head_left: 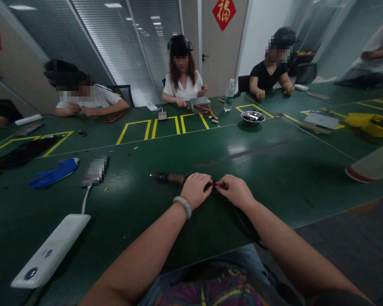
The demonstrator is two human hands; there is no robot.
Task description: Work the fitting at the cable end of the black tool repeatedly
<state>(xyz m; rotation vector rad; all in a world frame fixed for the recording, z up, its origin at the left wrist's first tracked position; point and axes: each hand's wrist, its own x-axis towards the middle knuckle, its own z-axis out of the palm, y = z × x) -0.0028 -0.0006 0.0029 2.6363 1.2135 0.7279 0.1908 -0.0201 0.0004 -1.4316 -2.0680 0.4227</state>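
Apparently unfinished, the dark tool (170, 177) is near the table's (130, 238) front edge, left hand (196, 190) clasping it, right hand (238, 192) pinching its tail end.

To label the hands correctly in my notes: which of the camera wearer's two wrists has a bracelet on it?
The left one: a pale bangle circles the wrist of the left hand, whereas the right hand has a bare wrist.
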